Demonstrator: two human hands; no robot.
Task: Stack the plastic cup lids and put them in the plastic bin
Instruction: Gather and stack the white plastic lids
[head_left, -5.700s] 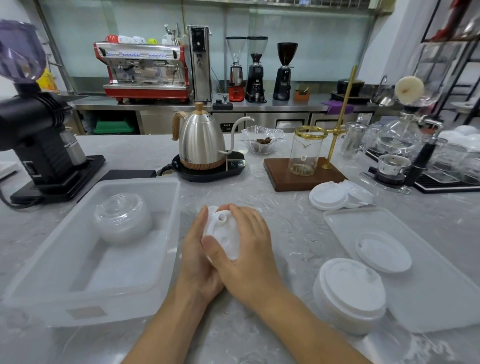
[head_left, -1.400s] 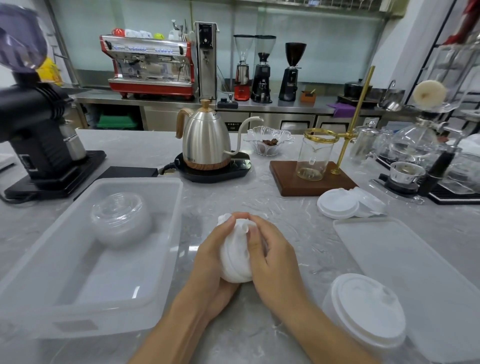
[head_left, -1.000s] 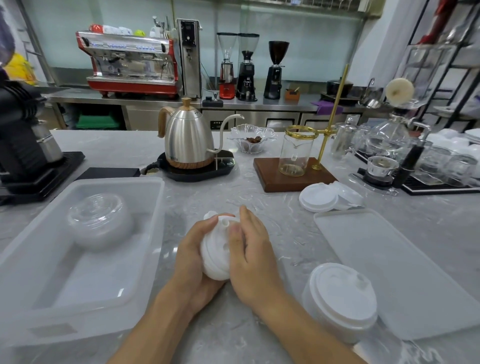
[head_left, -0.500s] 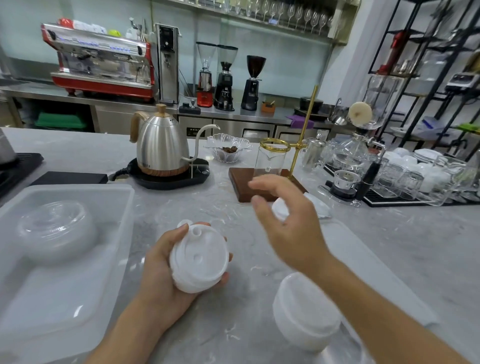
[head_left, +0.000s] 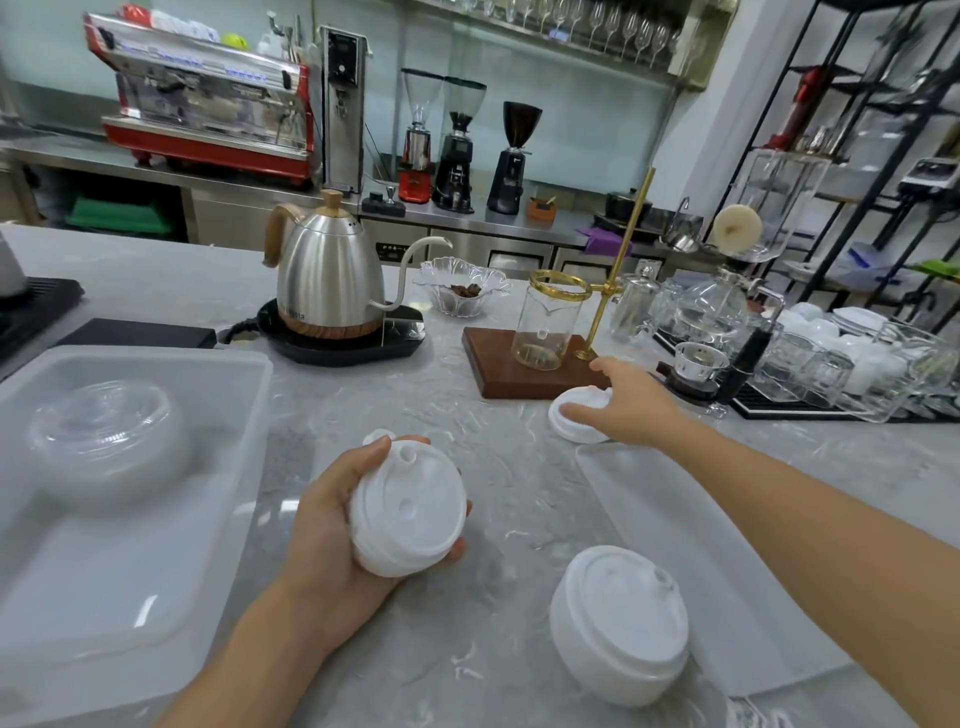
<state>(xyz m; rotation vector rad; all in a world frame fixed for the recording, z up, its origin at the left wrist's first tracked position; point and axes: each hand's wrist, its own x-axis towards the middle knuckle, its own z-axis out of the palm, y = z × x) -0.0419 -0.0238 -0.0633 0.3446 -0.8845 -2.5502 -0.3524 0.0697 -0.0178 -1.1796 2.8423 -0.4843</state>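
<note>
My left hand (head_left: 332, 525) grips a stack of white lids (head_left: 408, 512), tilted so the top faces me, above the counter's middle. My right hand (head_left: 631, 400) is stretched forward with fingers spread, resting on a white lid (head_left: 571, 423) that lies just in front of the wooden base. Its fingers are not closed around it. A second stack of white lids (head_left: 621, 621) stands on the counter at the lower right. The translucent plastic bin (head_left: 228, 457) is at the left, with a stack of clear dome lids (head_left: 106, 431) inside.
A translucent bin lid (head_left: 727, 566) lies flat at the right. Behind stand a steel kettle (head_left: 327, 278) on a black base, a glass bowl (head_left: 462, 291), a glass carafe (head_left: 548, 322) on a wooden stand, and glassware (head_left: 841, 358) at the far right.
My right hand left the stack and reached forward and right onto the lid by the wooden base. My left hand alone keeps the stack. The camera view turned to the right.
</note>
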